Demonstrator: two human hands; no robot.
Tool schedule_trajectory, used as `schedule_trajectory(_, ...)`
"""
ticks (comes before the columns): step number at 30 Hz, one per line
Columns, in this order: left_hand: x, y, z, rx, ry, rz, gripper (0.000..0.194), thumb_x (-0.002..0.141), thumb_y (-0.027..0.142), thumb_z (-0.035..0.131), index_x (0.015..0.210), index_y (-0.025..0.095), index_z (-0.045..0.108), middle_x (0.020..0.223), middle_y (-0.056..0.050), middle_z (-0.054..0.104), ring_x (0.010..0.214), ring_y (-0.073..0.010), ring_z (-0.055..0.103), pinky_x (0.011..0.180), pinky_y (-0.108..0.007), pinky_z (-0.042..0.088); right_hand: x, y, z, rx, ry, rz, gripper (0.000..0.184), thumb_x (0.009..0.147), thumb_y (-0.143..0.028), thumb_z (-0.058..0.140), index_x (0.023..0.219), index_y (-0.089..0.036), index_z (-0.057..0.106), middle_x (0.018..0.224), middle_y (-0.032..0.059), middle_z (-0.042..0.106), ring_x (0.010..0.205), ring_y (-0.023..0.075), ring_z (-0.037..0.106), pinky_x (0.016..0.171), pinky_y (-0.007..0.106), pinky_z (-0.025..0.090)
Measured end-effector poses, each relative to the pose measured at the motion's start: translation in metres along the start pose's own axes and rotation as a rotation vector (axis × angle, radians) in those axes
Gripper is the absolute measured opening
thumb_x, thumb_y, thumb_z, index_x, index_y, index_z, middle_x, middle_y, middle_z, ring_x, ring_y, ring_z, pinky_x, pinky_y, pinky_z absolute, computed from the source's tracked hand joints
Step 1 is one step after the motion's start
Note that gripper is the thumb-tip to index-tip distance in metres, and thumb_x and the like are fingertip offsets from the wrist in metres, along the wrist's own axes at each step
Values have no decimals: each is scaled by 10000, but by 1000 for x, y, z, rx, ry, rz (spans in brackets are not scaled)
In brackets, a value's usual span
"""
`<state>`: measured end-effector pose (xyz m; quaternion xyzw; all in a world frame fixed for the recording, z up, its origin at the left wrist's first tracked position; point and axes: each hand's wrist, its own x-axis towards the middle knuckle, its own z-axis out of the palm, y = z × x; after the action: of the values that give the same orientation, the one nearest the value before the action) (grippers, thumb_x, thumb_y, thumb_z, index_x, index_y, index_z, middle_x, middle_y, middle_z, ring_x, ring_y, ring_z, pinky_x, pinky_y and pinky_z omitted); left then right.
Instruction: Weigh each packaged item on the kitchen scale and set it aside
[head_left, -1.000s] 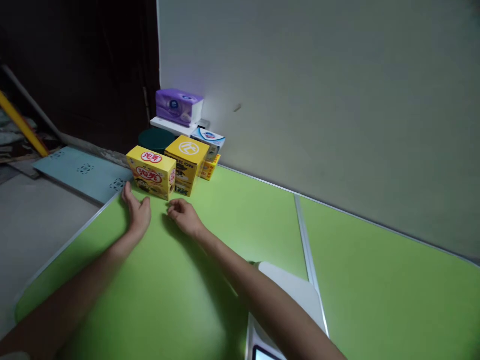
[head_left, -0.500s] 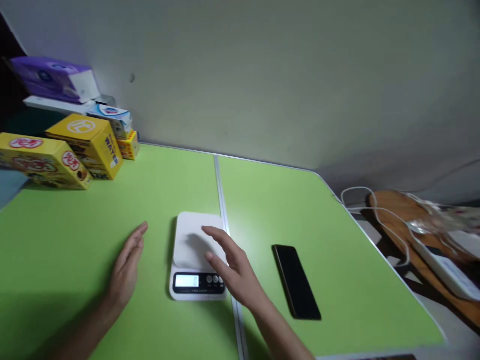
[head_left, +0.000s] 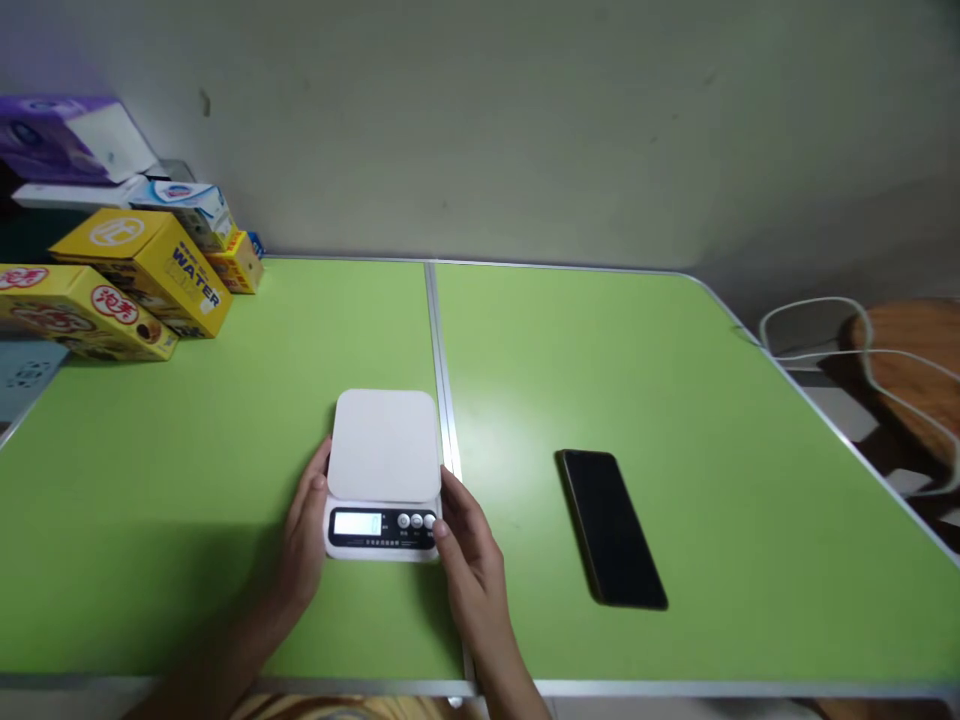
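White plastic made up the kitchen scale [head_left: 384, 450], which lay flat on the green tabletop [head_left: 600, 360], just left of the metal strip [head_left: 436, 340] that ran across it; 2 hands clasped it from its sides; the left hand [head_left: 304, 550] lay along the left edge, its fingers [head_left: 309, 492] slightly bent and close together against the side; the right hand [head_left: 476, 575] cupped the near right corner, its thumb beside the row of 3 round buttons [head_left: 416, 521] and its other fingers along the right edge; whether any fingertips reached underneath, I could not tell; the lit display [head_left: 358, 523] seemed to read 0; a dark phone [head_left: 611, 530] lay at a slant to the right, apart from the right hand; at the far left stood 2 larger yellow boxes [head_left: 196, 280], 1 printed WATER, with a smaller yellow box [head_left: 241, 265], a white-and-blue carton [head_left: 184, 200] and a purple pack [head_left: 45, 140] behind them; past the tabletop's right edge looped a white cable [head_left: 870, 350]
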<state>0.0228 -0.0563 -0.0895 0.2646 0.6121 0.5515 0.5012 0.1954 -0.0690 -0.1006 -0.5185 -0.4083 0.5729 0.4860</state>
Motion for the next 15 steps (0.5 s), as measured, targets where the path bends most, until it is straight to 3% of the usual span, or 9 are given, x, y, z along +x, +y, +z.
schedule_trajectory(5,-4,2,2,-5,31,-26,623,884,551,506,1395,196,473,1500,-80,462,1408,-261,395,1176,-421,320,-3,3,-1,-71,21,-6,468,921,-369,581,1380,-328,502,1495,43,484,1371,217,468,1119,392,430)
schedule_trajectory(10,-2,6,2,-27,-3,-49,656,875,585,508,1407,205,460,1507,-81,451,1409,-273,391,1158,-425,346,-6,6,2,-170,51,19,504,908,-396,584,1392,-290,493,1510,66,460,1387,241,442,1139,418,396)
schedule_trajectory(15,3,5,-4,-40,-69,-39,646,881,518,527,1427,188,423,1515,-136,427,1389,-295,420,1140,-441,370,-3,-5,4,-215,132,84,532,871,-457,611,1352,-244,530,1441,94,537,1314,293,518,1073,449,452)
